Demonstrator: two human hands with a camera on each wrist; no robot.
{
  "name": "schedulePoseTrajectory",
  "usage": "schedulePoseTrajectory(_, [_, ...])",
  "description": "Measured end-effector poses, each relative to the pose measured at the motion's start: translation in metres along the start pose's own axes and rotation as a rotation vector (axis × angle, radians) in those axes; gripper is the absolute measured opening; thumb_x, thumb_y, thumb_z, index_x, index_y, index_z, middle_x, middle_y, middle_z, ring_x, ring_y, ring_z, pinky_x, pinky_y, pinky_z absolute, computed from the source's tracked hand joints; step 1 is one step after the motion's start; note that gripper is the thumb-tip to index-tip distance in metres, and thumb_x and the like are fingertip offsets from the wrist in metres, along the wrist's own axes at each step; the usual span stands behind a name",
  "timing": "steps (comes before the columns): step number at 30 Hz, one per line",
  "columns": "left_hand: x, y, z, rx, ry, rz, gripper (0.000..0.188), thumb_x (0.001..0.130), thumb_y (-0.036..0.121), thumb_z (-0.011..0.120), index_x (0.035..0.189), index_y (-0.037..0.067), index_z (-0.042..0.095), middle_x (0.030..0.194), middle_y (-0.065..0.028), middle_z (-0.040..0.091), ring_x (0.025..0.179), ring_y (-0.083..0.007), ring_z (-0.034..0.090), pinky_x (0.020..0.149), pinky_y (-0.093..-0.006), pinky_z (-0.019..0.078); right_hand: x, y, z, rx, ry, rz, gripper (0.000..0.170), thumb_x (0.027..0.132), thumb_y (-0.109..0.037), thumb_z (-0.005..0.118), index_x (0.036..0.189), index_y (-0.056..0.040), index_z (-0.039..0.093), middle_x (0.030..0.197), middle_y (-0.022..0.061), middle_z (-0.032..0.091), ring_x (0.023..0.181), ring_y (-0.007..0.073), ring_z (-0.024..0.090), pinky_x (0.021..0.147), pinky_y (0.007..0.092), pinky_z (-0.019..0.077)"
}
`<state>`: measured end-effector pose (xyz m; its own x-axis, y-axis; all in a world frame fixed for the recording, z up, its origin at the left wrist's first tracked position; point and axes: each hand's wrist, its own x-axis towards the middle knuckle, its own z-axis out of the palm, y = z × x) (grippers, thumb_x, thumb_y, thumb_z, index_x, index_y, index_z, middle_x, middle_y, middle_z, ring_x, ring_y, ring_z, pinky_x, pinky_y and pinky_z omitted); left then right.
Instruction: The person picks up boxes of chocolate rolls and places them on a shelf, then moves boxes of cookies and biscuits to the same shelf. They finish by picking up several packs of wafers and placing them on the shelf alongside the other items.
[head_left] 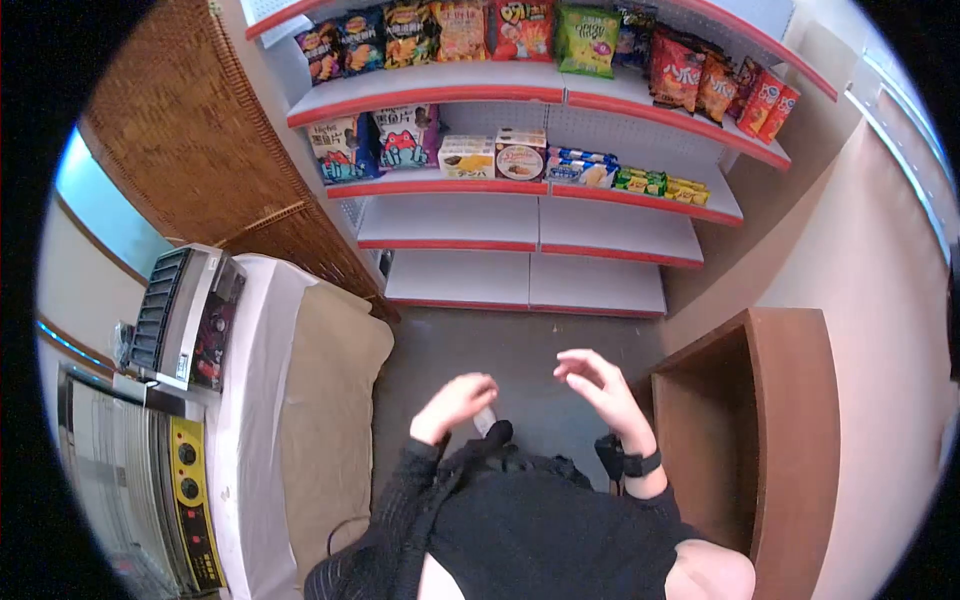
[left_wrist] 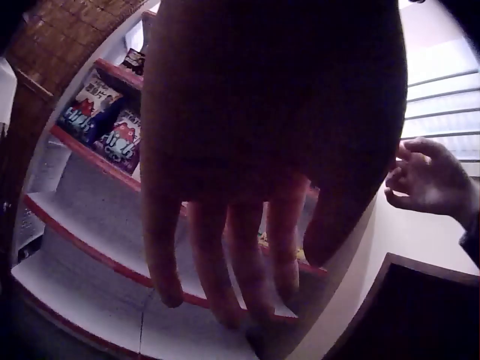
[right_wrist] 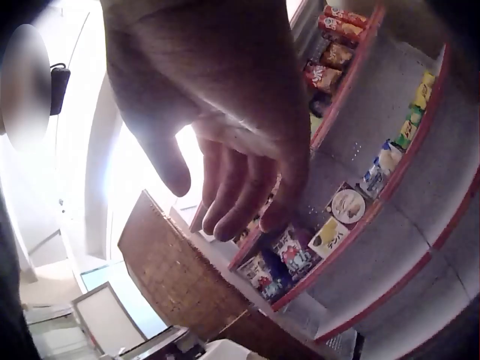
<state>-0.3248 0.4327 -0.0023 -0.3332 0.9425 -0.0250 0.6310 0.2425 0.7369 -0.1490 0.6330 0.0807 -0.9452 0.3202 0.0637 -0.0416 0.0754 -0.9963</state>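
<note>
Holds nothing in left grip [head_left: 455, 406] or right grip [head_left: 608, 402], with fingers loosely curved. Has cabinet [head_left: 797, 430] near right grip, facing left, long axis toward shelf [head_left: 450, 222], with snacks [head_left: 522, 32] in crosswise rows along upper front edges.

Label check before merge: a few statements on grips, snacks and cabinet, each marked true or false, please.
Neither the left grip nor the right grip holds anything. True.
The brown cabinet stands on the person's left. False: it stands on the right.
The large green bag stands higher than the yellow-and-white box. True.
In the head view, the round-picture box stands left of the yellow-and-white box. False: it stands to its right.
</note>
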Motion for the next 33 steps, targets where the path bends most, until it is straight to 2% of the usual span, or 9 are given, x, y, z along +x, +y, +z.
schedulePoseTrajectory(4, [0.045,-0.016,-0.055,0.012,0.050,-0.013,0.022,0.086,0.021,0.052,0.094,0.001,0.059,0.091,-0.0155,0.060,0.088,-0.0306,0.058,0.078,-0.0379,0.0460,0.057,0.006,0.005,-0.019,0.011,0.016,0.028,0.086,-0.008,0.056,0.115,-0.0047,0.056,0.097,0.0063,0.063,0.093,0.0146,0.059,0.087,0.0301,0.0455])
schedulePoseTrajectory(8, [0.071,-0.055,-0.073,0.022,0.056,0.040,0.022,0.086,0.020,0.053,0.094,0.001,0.059,0.091,-0.0153,0.061,0.089,-0.0305,0.059,0.079,-0.0380,0.0461,0.101,0.007,0.019,-0.013,-0.017,0.020,0.029,0.086,-0.010,0.056,0.115,-0.0052,0.056,0.097,0.0059,0.063,0.094,0.0137,0.058,0.086,0.0291,0.0451])
schedulePoseTrajectory(11, [0.080,-0.064,-0.084,-0.013,-0.014,-0.021,0.022,0.086,0.020,0.053,0.095,0.001,0.059,0.093,-0.0155,0.061,0.092,-0.0305,0.059,0.080,-0.0379,0.0462,0.129,0.007,0.022,0.042,-0.056,0.029,0.030,0.086,-0.010,0.056,0.116,-0.0057,0.056,0.097,0.0054,0.063,0.094,0.0137,0.058,0.085,0.0289,0.0452])
schedulePoseTrajectory(16, [0.087,-0.095,-0.099,-0.120,0.036,-0.111,0.023,0.086,0.020,0.055,0.097,0.000,0.060,0.097,-0.0160,0.062,0.094,-0.0310,0.059,0.081,-0.0375,0.0467,0.190,0.013,0.018,-0.040,-0.139,0.104,0.031,0.086,-0.012,0.057,0.116,-0.0060,0.055,0.098,0.0047,0.063,0.093,0.0134,0.057,0.086,0.0297,0.0450])
schedulePoseTrajectory(21, [0.109,-0.122,-0.130,-0.224,0.118,-0.239,0.022,0.084,0.018,0.059,0.097,0.000,0.061,0.096,-0.0145,0.062,0.092,-0.0292,0.060,0.080,-0.0356,0.0469,0.270,0.023,0.005,-0.150,-0.215,-0.014,0.034,0.084,-0.016,0.057,0.117,-0.0079,0.054,0.097,0.0065,0.063,0.094,0.0179,0.059,0.087,0.0333,0.0454])
schedulePoseTrajectory(24, [0.143,-0.147,-0.154,-0.163,0.169,-0.228,0.028,0.081,0.018,0.062,0.102,0.000,0.059,0.101,-0.0141,0.061,0.097,-0.0289,0.058,0.083,-0.0355,0.0456,0.326,0.030,-0.008,-0.183,-0.218,-0.056,0.036,0.083,-0.017,0.058,0.117,-0.0070,0.054,0.103,0.0086,0.061,0.101,0.0190,0.057,0.088,0.0344,0.0445])
schedulePoseTrajectory(26, [0.174,-0.154,-0.180,-0.039,0.225,-0.182,0.034,0.079,0.020,0.066,0.105,0.000,0.057,0.105,-0.0147,0.058,0.102,-0.0290,0.055,0.088,-0.0353,0.0437,0.366,0.033,-0.026,-0.409,-0.263,-0.160,0.042,0.082,-0.023,0.060,0.120,-0.0053,0.051,0.113,0.0143,0.056,0.110,0.0292,0.051,0.097,0.0393,0.0378])
schedulePoseTrajectory(29, [0.235,-0.166,-0.216,0.047,0.267,-0.100,0.054,0.073,0.025,0.071,0.118,0.002,0.051,0.116,-0.0184,0.051,0.110,-0.0328,0.049,0.093,-0.0370,0.0408,0.425,0.043,-0.056,-0.696,-0.141,-0.359,0.048,0.077,-0.025,0.064,0.119,-0.0051,0.051,0.118,0.0174,0.053,0.115,0.0341,0.045,0.100,0.0419,0.0342])
schedulePoseTrajectory(33, [0.330,-0.166,-0.253,0.252,0.278,0.032,0.077,0.066,0.030,0.077,0.129,0.004,0.042,0.126,-0.0217,0.043,0.122,-0.0378,0.038,0.099,-0.0405,0.0364,0.485,0.071,-0.099,-0.873,-0.021,-0.371,0.064,0.070,-0.029,0.069,0.126,-0.0068,0.045,0.128,0.0173,0.043,0.123,0.0365,0.034,0.103,0.0477,0.0276])
